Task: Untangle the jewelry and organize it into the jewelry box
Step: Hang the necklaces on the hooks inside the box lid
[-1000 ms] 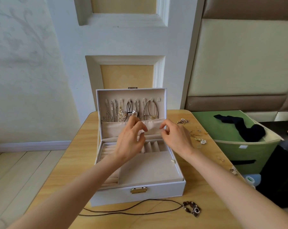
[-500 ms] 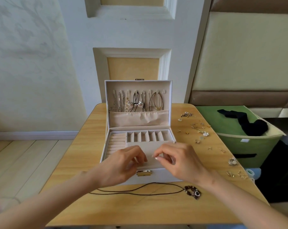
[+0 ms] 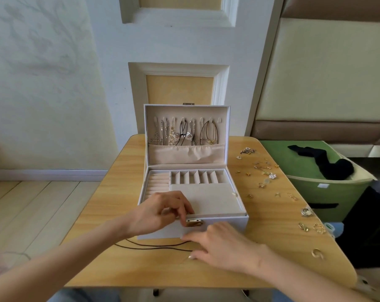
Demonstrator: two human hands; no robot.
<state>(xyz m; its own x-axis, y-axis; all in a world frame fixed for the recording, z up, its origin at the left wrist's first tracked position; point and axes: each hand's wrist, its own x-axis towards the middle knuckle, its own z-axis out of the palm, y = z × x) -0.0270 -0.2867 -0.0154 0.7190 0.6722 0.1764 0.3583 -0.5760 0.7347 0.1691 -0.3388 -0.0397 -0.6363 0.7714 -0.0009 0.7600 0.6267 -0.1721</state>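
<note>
While the left hand (image 3: 163, 212) curls by the clasp (image 3: 194, 223), hold unclear, the right hand (image 3: 219, 247) lies flat, gripping nothing. The cord necklace (image 3: 141, 249) at its nine o'clock looks limp; pinch the strand.

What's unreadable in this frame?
Head view only:
- Dark cord: its right end runs under the right hand.
- Left hand: curled fingers hide whether it pinches anything at the jewelry box rim.
- Hung necklaces: lower ends behind the lid pocket.
- Loose pieces on the table: too small to identify.

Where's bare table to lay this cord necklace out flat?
Bare: the table strip left of the jewelry box, and the near edge in front of the cord. Crowded: right of the box, scattered earrings and rings.
</note>
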